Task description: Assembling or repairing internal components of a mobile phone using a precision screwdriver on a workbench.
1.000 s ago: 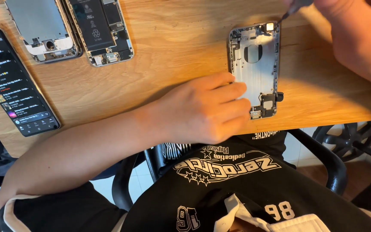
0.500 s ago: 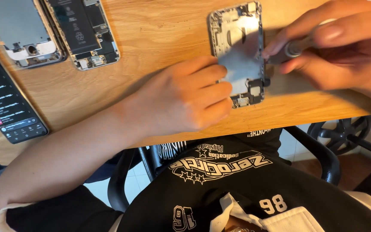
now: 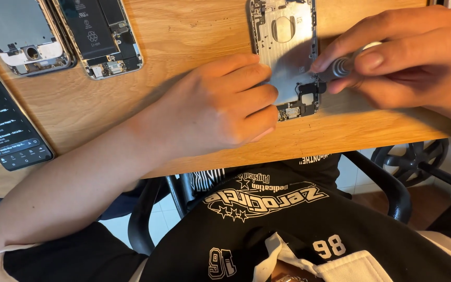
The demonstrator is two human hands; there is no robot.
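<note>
Left hand (image 3: pixel 220 107) flat down on the wooden desk (image 3: pixel 184 36), fingers curled loosely and fingertips pressing the near left edge of the opened phone shell (image 3: pixel 288 52), pinning rather than clasping it. Right hand (image 3: pixel 408 68) pinched shut around a small screwdriver (image 3: pixel 343 67), thumb and forefinger on the ribbed grip, tip angled down toward the dark connector part at the shell's lower right corner, just beside the left fingertips. Shell lying flat, face open, near the desk's front edge, only a narrow strip of wood between it and the drop. Looks light, stiff and thin, slick metal inside, with small delicate fittings along the bottom: best steadied by the rim, away from the connector. Little room between the two hands; more open wood beyond the shell and off to the left of the pinning hand. Well apart on that side, two more stripped phone bodies (image 3: pixel 100 36) side by side, and past them a lit phone (image 3: pixel 6 130) with its screen up. Chair arm (image 3: pixel 387 183) below the desk edge, under the tool hand.
</note>
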